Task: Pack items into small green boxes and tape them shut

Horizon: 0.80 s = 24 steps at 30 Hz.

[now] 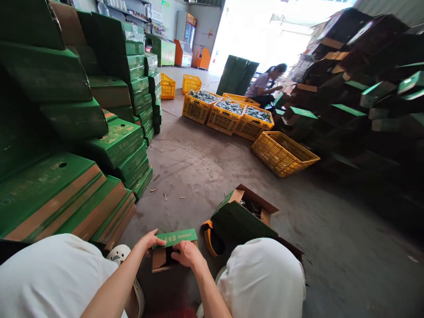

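Note:
Between my knees is a small cardboard box, brown inside, with a green flap printed with pale characters. My left hand is closed on the flap's left end, thumb and fingers pressed to it. At the box's open front, my right hand has its fingers curled over the edge, the tips partly hidden in the dark opening. Just right of the box lies an orange curved object of unclear kind. Beyond it stands a larger open green carton with dark, shiny contents.
Stacks of green cartons rise on the left, with more boxes piled on the right. Yellow crates filled with small wrapped items stand ahead, near a tilted yellow crate. A seated person works behind them. Cardboard scraps litter the floor.

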Each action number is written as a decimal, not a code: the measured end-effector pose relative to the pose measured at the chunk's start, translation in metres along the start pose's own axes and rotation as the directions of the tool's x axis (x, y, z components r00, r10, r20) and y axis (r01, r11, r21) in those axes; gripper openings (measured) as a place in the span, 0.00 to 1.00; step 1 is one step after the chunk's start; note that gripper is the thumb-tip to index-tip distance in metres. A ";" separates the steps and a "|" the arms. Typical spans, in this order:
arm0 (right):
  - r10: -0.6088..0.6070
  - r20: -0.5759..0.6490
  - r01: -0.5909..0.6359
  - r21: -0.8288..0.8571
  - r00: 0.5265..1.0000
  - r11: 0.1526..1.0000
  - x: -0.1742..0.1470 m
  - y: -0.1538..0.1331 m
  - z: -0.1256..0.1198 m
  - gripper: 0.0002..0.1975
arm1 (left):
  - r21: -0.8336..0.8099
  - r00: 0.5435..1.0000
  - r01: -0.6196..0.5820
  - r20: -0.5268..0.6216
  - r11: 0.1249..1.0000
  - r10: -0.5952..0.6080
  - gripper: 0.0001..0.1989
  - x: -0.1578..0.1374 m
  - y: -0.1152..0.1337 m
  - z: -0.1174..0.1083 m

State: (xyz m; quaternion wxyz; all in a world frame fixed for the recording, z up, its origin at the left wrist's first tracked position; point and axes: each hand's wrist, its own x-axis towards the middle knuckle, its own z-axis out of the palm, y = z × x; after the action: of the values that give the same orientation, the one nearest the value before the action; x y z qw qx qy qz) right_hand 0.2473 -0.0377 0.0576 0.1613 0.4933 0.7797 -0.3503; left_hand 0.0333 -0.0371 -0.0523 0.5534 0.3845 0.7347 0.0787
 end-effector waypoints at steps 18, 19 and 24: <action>-0.187 -0.185 0.183 -0.036 0.965 0.982 0.033 0.028 0.022 0.38 | 0.192 0.997 -0.057 -0.042 0.980 0.066 0.36 0.013 0.026 -0.009; -0.167 -0.202 0.163 -0.037 0.965 0.986 0.038 0.030 0.023 0.38 | 0.205 0.996 -0.066 -0.043 0.976 0.077 0.36 0.014 0.029 -0.009; -0.110 -0.295 0.088 -0.086 0.949 0.992 0.058 0.037 0.031 0.33 | 0.261 0.990 -0.104 -0.060 0.960 0.124 0.35 0.016 0.037 -0.007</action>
State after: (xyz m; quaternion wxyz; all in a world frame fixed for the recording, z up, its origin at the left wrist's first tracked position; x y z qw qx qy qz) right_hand 0.2503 -0.0115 -0.0138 0.0413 0.4947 0.8310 -0.2508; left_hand 0.0429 0.0011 -0.0421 0.4653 0.4915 0.7356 0.0291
